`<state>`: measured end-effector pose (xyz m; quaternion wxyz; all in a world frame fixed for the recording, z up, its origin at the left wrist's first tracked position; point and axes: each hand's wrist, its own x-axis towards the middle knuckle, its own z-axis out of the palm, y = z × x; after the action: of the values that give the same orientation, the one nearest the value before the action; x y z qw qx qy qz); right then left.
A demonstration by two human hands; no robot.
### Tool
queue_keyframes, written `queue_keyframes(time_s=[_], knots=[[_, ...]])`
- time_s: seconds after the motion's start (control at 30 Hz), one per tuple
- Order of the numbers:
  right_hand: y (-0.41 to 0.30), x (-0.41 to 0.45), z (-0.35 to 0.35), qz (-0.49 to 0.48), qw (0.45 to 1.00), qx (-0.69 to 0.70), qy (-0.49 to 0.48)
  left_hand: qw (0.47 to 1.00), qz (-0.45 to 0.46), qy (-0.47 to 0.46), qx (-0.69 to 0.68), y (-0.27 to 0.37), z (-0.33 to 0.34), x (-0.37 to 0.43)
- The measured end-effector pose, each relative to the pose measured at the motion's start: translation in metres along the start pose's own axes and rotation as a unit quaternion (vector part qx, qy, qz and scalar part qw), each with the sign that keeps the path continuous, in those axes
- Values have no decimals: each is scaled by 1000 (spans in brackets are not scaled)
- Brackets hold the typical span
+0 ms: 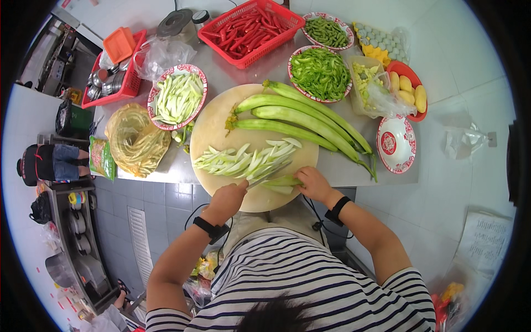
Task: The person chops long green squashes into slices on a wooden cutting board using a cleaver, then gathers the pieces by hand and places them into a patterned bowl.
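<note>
My left hand grips a kitchen knife whose blade points up and to the right. Under the fingers of my right hand is a light-green piece of gourd, right beside the blade. Both hands are at the near part of a round cutting board. Slanted pale-green slices lie in a spread row just beyond the knife. Several long, light-green gourds rest across the far right of the board, their stem ends hanging past its edge.
Around the board are a bowl of pale slices, a red basket of chillies, a bowl of green strips, a patterned bowl and a yellow bag of long beans. Another person stands at the far left.
</note>
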<state>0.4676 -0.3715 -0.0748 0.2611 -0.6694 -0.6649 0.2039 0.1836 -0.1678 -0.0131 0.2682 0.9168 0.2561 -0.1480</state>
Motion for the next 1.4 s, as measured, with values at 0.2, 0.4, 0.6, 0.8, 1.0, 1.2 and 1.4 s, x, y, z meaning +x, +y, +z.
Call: queue_keyframes(time_s=[0.2, 0.4, 0.6, 0.8, 1.0, 1.2, 1.4], knots=[[-5, -6, 5, 21, 997, -39, 71, 999, 7, -49, 18, -6, -7, -10], [-11, 1, 9, 12, 995, -28, 92, 999, -16, -35, -28, -11, -12, -12], [-19, 32, 29, -4, 990, -49, 129, 998, -40, 30, 38, -24, -9, 12], [-19, 52, 37, -22, 983, -87, 159, 998, -23, 22, 47, -19, -20, 13], [-29, 58, 42, -23, 983, -72, 166, 999, -28, 17, 14, -8, -4, 0], [-29, 58, 45, -16, 984, -83, 160, 999, -25, 2, 24, -17, 10, -3], [-21, 50, 51, -15, 980, -79, 181, 1000, -9, -3, 17, -8, 10, 16]])
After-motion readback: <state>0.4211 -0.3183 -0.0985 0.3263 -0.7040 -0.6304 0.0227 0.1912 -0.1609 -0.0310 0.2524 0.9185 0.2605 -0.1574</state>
